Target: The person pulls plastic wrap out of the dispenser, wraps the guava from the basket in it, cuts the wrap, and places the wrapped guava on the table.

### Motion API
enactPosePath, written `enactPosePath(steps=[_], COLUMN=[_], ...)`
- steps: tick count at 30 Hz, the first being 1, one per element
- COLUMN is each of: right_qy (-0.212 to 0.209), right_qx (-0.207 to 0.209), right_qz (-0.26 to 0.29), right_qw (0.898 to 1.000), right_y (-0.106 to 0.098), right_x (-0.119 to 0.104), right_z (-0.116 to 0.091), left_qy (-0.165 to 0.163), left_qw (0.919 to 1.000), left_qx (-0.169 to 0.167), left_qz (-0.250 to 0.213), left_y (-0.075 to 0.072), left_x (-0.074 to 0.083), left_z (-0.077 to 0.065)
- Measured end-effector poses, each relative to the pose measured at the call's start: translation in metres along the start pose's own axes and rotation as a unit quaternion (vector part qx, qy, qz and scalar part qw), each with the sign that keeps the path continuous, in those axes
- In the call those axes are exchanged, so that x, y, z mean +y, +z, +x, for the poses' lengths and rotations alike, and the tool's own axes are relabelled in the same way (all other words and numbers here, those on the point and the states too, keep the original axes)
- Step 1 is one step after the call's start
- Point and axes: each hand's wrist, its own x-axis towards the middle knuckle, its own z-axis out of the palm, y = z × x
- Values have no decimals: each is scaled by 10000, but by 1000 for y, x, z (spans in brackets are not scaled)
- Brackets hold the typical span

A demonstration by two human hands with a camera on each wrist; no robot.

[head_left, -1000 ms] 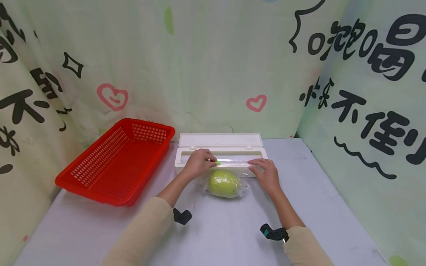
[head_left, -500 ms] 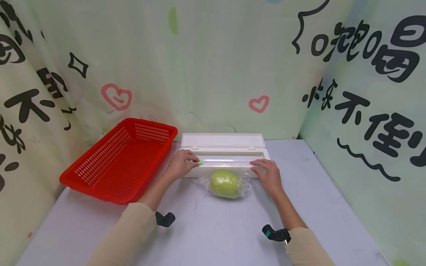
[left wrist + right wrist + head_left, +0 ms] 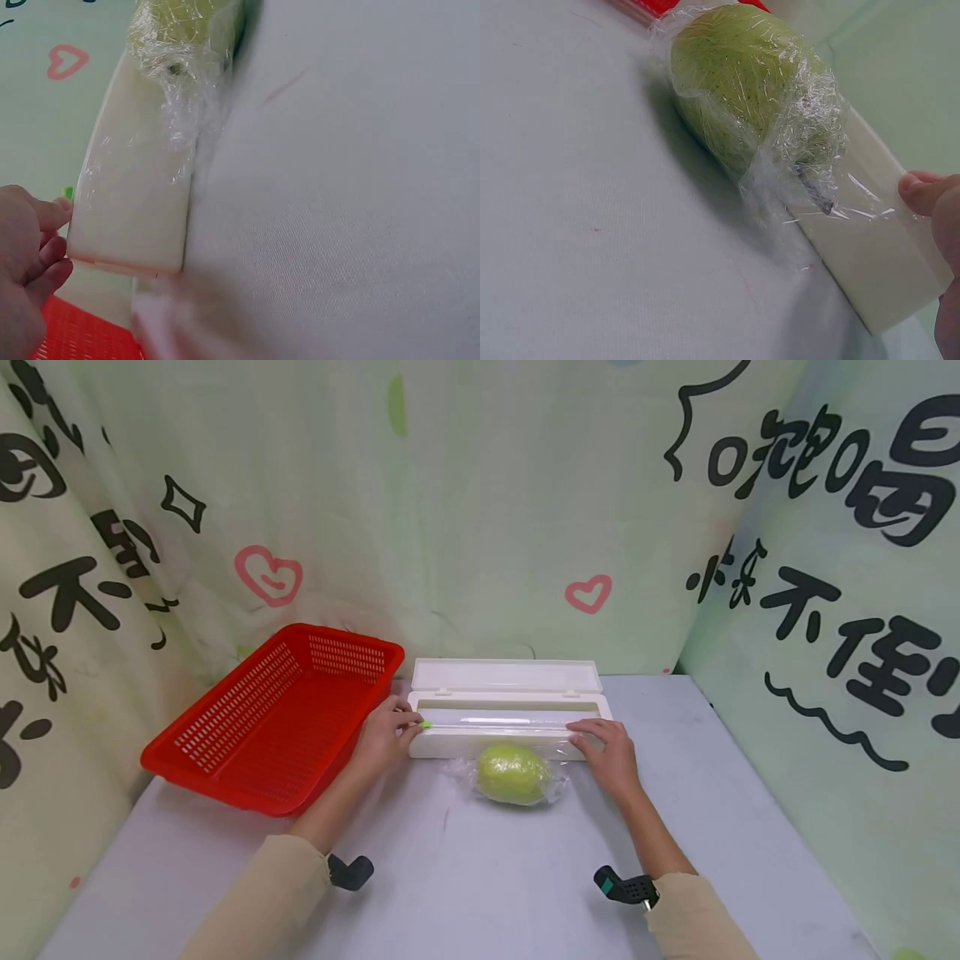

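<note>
A white cling film dispenser (image 3: 480,745) stands at the back of the table, its lid tipped back. My left hand (image 3: 381,739) is at its left end, thumb and fingers pinching the small green slide cutter (image 3: 426,724) on the front top edge. My right hand (image 3: 609,756) grips that edge near the right end, with the thumb (image 3: 915,189) against the front wall. A green pear (image 3: 513,774), loosely wrapped in clear cling film (image 3: 769,180), lies on the table just before the dispenser. Film stretches from it up the dispenser's front.
Left of the dispenser, close to my left hand, stands a red plastic basket (image 3: 262,727) with slotted sides. Printed curtains (image 3: 465,510) hang behind and beside the white-covered table (image 3: 480,868). Each wrist wears a black strap-on camera mount (image 3: 626,887).
My left hand has slid leftward along the dispenser's edge with the green cutter, from near the middle to the left end. The right hand keeps its place on the edge.
</note>
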Motion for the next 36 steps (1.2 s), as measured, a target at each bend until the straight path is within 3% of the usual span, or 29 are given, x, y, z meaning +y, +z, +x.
enactPosePath(steps=[7, 13, 23, 28, 32, 36], right_qy=[102, 147, 202, 149, 34, -23], right_qx=[-20, -125, -13, 22, 57, 85], right_qz=[41, -61, 81, 196, 253, 316], right_qw=[9999, 9998, 9998, 9997, 9997, 9995], right_y=[1, -1, -2, -1, -2, -3], right_x=[-1, -3, 1, 0, 0, -1], right_z=[0, 1, 0, 0, 0, -1], left_qy=[286, -340, -595, -148, 322, 364], left_qw=[9988, 9976, 9966, 9993, 9988, 9982], left_qx=[299, 596, 565, 339, 356, 486], left_qz=[272, -22, -48, -12, 63, 7], left_y=[0, 2, 4, 6, 11, 14], left_x=[-2, -2, 4, 4, 4, 5], left_z=[-5, -9, -3, -4, -2, -1])
